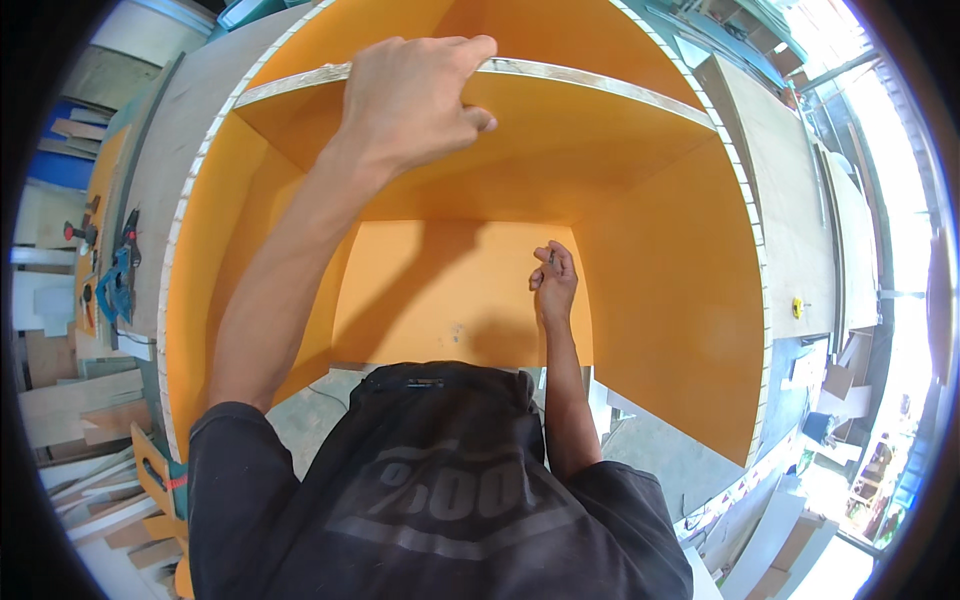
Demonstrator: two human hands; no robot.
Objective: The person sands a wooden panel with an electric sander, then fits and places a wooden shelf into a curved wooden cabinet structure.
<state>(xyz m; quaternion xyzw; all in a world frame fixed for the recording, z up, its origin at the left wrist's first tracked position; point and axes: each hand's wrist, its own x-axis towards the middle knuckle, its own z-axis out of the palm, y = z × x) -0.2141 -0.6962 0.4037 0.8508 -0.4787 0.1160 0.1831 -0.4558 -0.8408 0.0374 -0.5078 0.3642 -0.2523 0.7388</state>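
The left hand [415, 95] was up top w/ fingers curled over the raw front edge of the orange laminated plywood shelf board [560, 110], thumb underneath. The grip looked meant to steady the board or keep it level inside the big orange plywood cabinet box [690, 290]; the arm was stretched nearly straight to reach it.

The right hand [553, 280] sat lower, deep in the box near the orange back panel [440, 290], fingers bunched tight around sth small and dark. It could've been a screw or a bit; too small to tell. It was held close to the panel, prob. so the piece was ready right where the shelf meets the carcass.

The shelf board spanned the box side to side in its upper part, w/ a pale layered ply edge showing along the front and smooth orange faces; its ends met both side walls. The box rims showed the same pale ply edge.

On the left, a blue clamp [112, 285] lay on a wooden counter [150, 200] beside the box. Offcuts were stacked lower left.
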